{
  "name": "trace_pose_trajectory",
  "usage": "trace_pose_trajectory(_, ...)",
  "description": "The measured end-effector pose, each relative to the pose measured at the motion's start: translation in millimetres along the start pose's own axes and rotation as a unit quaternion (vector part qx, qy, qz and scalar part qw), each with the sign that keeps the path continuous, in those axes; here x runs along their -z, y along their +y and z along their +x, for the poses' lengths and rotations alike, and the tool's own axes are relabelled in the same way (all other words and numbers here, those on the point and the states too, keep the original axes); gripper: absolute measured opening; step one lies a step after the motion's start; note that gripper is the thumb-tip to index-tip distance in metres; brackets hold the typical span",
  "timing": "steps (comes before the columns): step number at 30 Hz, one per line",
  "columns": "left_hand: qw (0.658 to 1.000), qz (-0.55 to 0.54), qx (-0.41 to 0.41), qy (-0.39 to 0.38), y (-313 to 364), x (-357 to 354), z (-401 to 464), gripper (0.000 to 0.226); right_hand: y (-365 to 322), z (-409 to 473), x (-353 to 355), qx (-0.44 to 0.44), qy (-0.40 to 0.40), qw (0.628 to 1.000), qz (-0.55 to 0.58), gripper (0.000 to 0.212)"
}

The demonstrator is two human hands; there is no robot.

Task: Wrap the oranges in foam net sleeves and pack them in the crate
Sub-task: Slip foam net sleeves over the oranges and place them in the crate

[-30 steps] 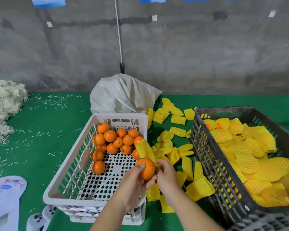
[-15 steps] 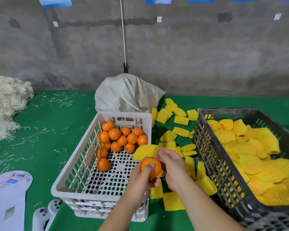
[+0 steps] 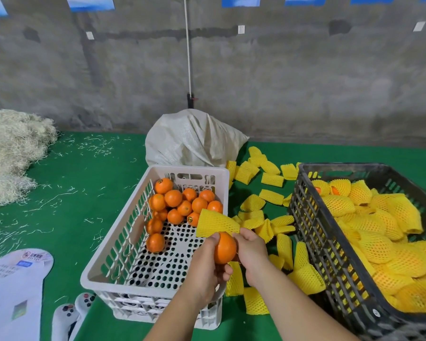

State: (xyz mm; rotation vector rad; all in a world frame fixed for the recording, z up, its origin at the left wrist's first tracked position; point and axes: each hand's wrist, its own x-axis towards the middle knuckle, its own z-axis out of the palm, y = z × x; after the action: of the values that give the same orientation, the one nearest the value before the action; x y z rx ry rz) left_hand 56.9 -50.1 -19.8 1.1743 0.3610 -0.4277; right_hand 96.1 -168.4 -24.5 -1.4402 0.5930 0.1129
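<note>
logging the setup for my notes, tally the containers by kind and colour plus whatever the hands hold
white crate: 1
black crate: 1
sack: 1
orange in left hand: 1
foam sleeve in right hand: 1
total: 5

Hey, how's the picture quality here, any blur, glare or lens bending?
Head view: even, soft light, no glare; the orange, sleeve and both hands are sharp; the wide lens bows the dark crate and stretches the edges.

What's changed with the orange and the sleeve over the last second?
The yellow foam net sleeve tipped from upright to lying leftward above the bare orange, which the left hand turned slightly. The right hand still pinches the sleeve's end. The orange stays unsleeved; the white plastic crate looks unchanged.
</note>
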Motion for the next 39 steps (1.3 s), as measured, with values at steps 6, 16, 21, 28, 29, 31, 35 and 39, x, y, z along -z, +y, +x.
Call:
trace_pose_trajectory(6, 0.991, 0.054, -0.103, -0.063, -7.7, -10.8, 3.3, 0.061, -8.2, -26.6, 25.2, 0.112, -0.027, 0.993, 0.032, 0.017)
trace_pose_trajectory(16, 0.944, 0.235, -0.152, -0.174, -5.8, -22.3, 1.1, 0.046, -6.5, -27.4, 83.9, 0.130, 0.014, 0.991, 0.026, 0.019)
trace_pose_trajectory(21, 0.941, 0.210, -0.193, -0.182, -14.3, -15.3, 1.0, 0.061, -3.3, -30.8, 96.2, 0.021, -0.168, 0.982, 0.087, 0.032)
trace_pose_trajectory(28, 0.935, 0.246, -0.196, -0.164, -21.8, -24.2, -2.9, 0.062, -2.5, -31.6, 90.2, 0.082, -0.027, 0.996, -0.007, 0.013)
trace_pose_trajectory(29, 0.942, 0.230, -0.193, -0.152, -20.9, -25.2, -2.7, 0.062, -1.3, -30.5, 87.4, 0.112, 0.010, 0.993, -0.038, 0.014)
trace_pose_trajectory(31, 0.954, 0.185, -0.191, -0.139, -18.2, -23.9, -1.2, 0.064, -0.2, -28.6, 81.0, 0.162, 0.060, 0.981, -0.085, 0.010)
trace_pose_trajectory(35, 0.966, 0.132, -0.159, -0.152, -12.1, -11.7, 3.2, 0.079, 2.5, -27.9, 69.1, 0.205, 0.062, 0.956, -0.202, 0.021)
trace_pose_trajectory(39, 0.970, 0.113, -0.122, -0.180, -8.1, -10.2, 8.4, 0.081, -1.7, -29.0, 70.3, 0.216, 0.044, 0.946, -0.237, 0.018)
